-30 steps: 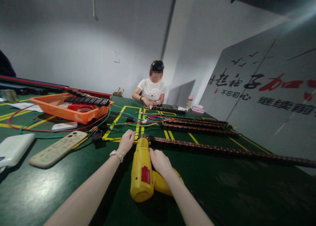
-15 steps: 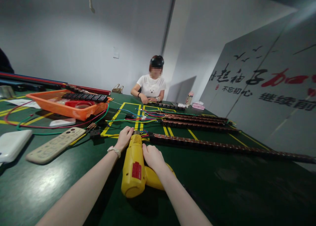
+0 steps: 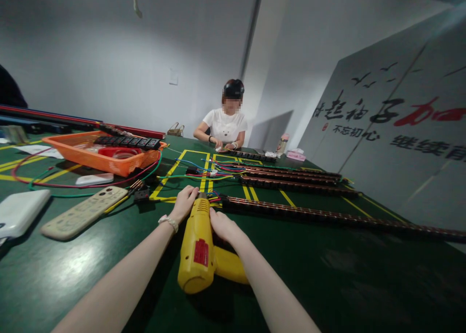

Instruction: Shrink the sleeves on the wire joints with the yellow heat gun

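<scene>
A yellow heat gun [image 3: 196,255] lies on its side on the green tabletop, its nozzle pointing away from me between my hands. Just left of the nozzle, my left hand [image 3: 184,203] is closed, fingertips pinched together near thin coloured wires [image 3: 215,195]; what they pinch is too small to make out. My right hand [image 3: 222,224] rests right of the gun's body, thumb forward, its other fingers curled and mostly hidden. Those wires run into the end of a long dark strip with copper-coloured lines [image 3: 291,210], stretching off to the right.
Several similar strips [image 3: 291,177] lie farther back. To the left are an orange basket [image 3: 91,163], a beige remote control [image 3: 85,212], a white box-shaped device [image 3: 24,212] and loose cables. A co-worker [image 3: 226,124] sits across the table [image 3: 327,284].
The view has shifted slightly. My right forearm now covers more of the heat gun's handle end. Across the table, the co-worker's hand has risen a little. My left hand stays by the nozzle.
</scene>
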### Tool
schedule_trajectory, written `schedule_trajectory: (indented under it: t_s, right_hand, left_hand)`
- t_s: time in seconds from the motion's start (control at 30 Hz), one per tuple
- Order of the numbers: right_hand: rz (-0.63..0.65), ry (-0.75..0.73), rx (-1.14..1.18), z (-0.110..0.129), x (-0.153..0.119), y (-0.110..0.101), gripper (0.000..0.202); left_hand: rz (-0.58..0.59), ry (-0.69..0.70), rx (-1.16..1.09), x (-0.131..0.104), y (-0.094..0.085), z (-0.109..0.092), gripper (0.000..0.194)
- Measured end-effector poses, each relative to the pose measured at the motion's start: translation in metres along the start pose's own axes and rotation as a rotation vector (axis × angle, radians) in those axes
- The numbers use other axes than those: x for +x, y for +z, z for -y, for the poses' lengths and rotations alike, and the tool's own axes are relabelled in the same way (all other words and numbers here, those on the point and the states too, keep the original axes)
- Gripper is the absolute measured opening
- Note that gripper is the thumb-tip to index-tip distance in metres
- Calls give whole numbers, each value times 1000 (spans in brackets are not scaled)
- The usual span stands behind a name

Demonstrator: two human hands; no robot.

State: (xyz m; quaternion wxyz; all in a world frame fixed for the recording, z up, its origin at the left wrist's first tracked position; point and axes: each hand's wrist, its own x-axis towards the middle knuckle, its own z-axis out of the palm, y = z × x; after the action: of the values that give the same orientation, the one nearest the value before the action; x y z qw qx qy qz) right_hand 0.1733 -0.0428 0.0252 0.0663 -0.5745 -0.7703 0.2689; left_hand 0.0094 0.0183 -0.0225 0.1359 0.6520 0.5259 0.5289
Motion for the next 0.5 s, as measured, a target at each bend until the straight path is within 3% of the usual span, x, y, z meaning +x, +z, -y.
schedule_trajectory:
  t_s: [0.2, 0.5]
  right_hand:
    - [-66, 0, 25, -2, -9, 1, 87]
    - [-94, 9, 16, -7, -14, -2, 88]
  left_hand:
    - [-18, -10, -1, 0, 1, 0, 36]
    - [-20, 13, 56, -1, 2, -1, 34]
